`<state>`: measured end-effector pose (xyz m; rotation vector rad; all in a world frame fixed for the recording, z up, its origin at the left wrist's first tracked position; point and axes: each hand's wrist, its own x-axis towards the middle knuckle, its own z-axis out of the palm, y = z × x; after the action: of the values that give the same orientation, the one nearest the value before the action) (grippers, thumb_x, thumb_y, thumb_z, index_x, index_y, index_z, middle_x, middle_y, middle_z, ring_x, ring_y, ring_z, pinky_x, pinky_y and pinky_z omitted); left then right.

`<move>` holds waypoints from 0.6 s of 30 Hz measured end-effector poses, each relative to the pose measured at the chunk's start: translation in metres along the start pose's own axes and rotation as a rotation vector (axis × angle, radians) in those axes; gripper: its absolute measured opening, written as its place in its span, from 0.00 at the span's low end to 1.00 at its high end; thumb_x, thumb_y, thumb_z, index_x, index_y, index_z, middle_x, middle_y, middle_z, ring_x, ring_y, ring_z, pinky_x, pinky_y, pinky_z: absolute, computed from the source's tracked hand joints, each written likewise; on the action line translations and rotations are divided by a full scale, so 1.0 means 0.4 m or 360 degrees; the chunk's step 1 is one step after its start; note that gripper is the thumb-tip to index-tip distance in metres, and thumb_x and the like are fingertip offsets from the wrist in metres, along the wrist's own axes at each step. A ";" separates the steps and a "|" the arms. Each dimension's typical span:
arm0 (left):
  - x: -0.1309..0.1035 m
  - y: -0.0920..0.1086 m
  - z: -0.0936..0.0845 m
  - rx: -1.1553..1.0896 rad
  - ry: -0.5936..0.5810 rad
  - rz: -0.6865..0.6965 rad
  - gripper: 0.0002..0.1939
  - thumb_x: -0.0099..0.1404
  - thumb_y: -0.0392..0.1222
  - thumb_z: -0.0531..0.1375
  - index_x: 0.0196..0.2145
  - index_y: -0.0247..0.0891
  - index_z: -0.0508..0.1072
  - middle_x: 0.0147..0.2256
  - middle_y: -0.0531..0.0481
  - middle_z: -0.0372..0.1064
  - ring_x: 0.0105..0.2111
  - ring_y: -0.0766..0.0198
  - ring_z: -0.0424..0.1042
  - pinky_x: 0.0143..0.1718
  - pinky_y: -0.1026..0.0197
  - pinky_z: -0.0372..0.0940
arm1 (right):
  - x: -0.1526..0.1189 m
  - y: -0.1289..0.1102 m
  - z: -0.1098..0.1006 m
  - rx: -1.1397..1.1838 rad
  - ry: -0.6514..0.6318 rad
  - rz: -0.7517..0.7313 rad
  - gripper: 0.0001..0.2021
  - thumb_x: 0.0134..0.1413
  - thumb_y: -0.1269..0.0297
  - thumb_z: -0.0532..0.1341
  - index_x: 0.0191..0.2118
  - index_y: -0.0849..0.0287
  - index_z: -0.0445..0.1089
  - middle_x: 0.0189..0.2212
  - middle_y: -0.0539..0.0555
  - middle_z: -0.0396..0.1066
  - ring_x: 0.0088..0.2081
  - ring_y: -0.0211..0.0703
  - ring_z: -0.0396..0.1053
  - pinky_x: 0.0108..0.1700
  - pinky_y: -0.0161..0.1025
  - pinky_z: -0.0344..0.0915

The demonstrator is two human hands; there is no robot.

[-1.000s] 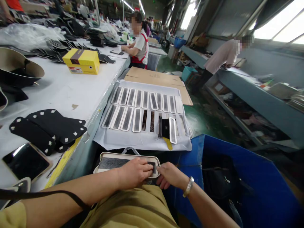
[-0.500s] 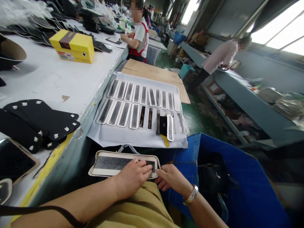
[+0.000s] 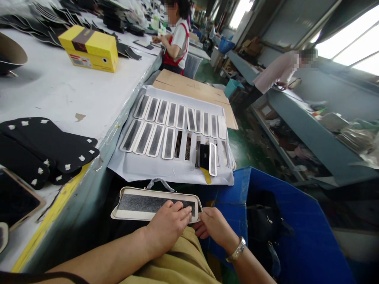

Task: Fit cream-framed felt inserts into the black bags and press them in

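Observation:
A handbag (image 3: 136, 202) lies across my lap with a long flat panel facing up, cream at the border and dark grey along the middle. A plastic-wrapped handle (image 3: 160, 183) sticks out from its far edge. My left hand (image 3: 171, 221) rests over the right part of the panel, fingers together and bent, pressing on it; its thumb is hidden. At the bag's right end, my right hand (image 3: 211, 225) pinches the edge, with the other fingers curled beneath. Whatever lies under those fingertips is hidden.
Rows of cream-edged strips (image 3: 154, 140) lie on a grey-covered board (image 3: 142, 163) ahead. A blue bin (image 3: 296, 205) with black bags stands at right. Black panels (image 3: 59, 142) and a yellow box (image 3: 91, 49) are on the left table (image 3: 53, 90). Two people work farther off.
My right hand has closed in on the bag's right end, and its fingertips are now tighter at the edge. My left hand stays on the panel. The view has shifted slightly.

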<state>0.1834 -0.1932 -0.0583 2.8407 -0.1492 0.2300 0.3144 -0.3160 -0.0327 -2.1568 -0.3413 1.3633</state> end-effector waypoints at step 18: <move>0.001 -0.007 -0.029 -0.0163 -0.0125 -0.0205 0.21 0.57 0.48 0.60 0.49 0.44 0.67 0.56 0.45 0.57 0.50 0.50 0.60 0.44 0.51 0.56 | 0.008 0.017 -0.030 -0.0038 -0.0215 -0.0237 0.11 0.54 0.62 0.49 0.31 0.64 0.63 0.25 0.55 0.72 0.24 0.39 0.72 0.23 0.32 0.66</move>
<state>0.1823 -0.1873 -0.0482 2.7454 0.0063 0.0805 0.3260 -0.3240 -0.0351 -2.0186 -0.5615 1.4289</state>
